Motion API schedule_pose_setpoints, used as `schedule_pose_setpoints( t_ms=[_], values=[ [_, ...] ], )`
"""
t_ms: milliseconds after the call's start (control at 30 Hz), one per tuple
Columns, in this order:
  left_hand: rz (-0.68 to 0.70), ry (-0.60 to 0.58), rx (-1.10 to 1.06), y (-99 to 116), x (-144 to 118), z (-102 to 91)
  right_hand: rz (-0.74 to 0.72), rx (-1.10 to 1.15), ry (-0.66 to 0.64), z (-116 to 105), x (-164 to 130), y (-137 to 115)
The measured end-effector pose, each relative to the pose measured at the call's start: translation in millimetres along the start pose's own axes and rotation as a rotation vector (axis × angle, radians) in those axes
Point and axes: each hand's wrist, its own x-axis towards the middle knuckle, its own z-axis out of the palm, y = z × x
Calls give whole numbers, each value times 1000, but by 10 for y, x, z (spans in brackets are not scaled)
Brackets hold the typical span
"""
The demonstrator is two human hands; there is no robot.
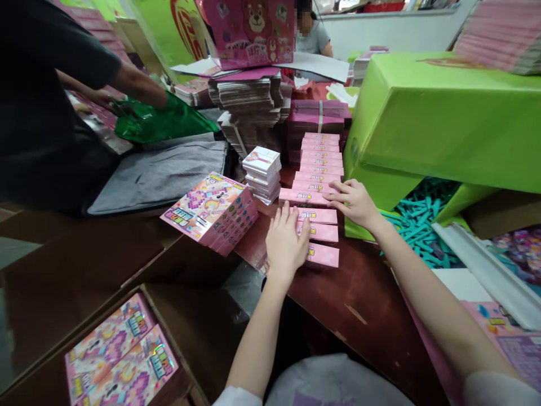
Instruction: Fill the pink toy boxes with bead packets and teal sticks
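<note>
1. Setting: a crowded packing bench with a dark reddish-brown tabletop (363, 316), worn and scratched, stock piled on every side.
2. Far left: another person in a dark shirt (38, 101) leans over a glossy green plastic bag (160, 121); a grey felt-like mat (164, 169) lies flat beside it. These hands are not the wearer's.
3. Lower left: an open brown carton (139, 338) holds printed pink toy boxes (122, 358), glossy, with pixel-pattern artwork.
4. Centre left: a tilted stack of the same flat toy boxes (213, 211) rests on the table edge. Behind it stands a small block of white cards (262, 172), and further back tall piles of die-cut cardboard blanks (249, 107).
5. Centre: a row of pink folded sleeves (319, 169), long, flat and matt, runs overlapped away from the wearer like shingles.
6. Left hand (287, 242): laid flat, fingers extended and together, pressing the nearest sleeves; gripping nothing.
7. Right hand (355, 203): fingers loosely spread, tips touching a sleeve further up the row; nothing pinched or enclosed.
8. Judgement: the step in hand appears to be squaring or fanning the row. The next move likely calls for even, light pressure, as the thin card could slide or buckle.
9. Right: a large lime-green cardboard box (443, 118), smooth-faced, overhangs a bin of teal plastic pieces (418, 223); their exact form cannot be told
</note>
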Motion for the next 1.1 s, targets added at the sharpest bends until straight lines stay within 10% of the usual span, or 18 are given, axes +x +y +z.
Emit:
schedule_pose_setpoints(
  t_ms=[367, 1100],
  values=[
    [-71, 64, -32, 18, -110, -44, -45, 36, 157, 512, -368, 15],
    [-142, 47, -178, 150, 255, 86, 183, 358, 349, 157, -571, -261]
  ],
)
